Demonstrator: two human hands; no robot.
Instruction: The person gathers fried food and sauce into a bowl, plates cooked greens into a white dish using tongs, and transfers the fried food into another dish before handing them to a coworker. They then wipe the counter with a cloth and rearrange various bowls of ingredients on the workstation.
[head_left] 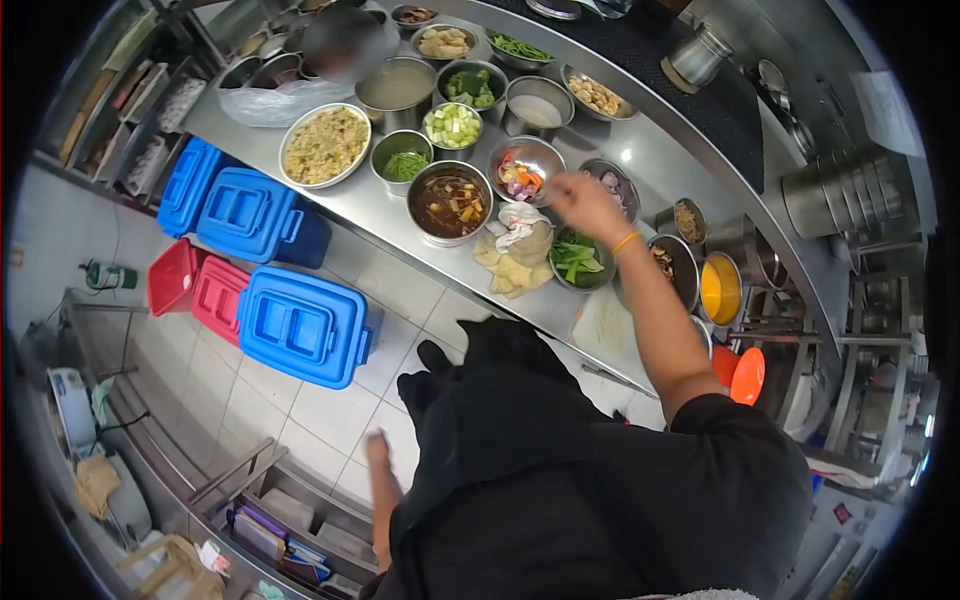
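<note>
My right hand (pixel 585 205) is over the steel table, at the right rim of a metal bowl of chopped red, orange and purple vegetables (pixel 522 178). Its fingers are drawn together and pointing down; anything between them is hidden. Just beyond it sits a bowl of sliced purple onion (pixel 612 182). Nearer me are a bowl of green leafy pieces (pixel 577 262) and crumpled cloths (pixel 515 255). Left of these stands a pot of brown sauce with chunks (pixel 450 203). Down at my side, my left hand (pixel 378 448) hangs away from the table, too small and blurred to make out its fingers.
A wide bowl of fried rice (pixel 325 146), a bowl of broccoli (pixel 475 86) and a container of yellow liquid (pixel 719 288) stand on the table. Blue lidded bins (pixel 303 325) and red bins (pixel 215 297) are on the tiled floor. Metal shelving (pixel 270 480) is behind me.
</note>
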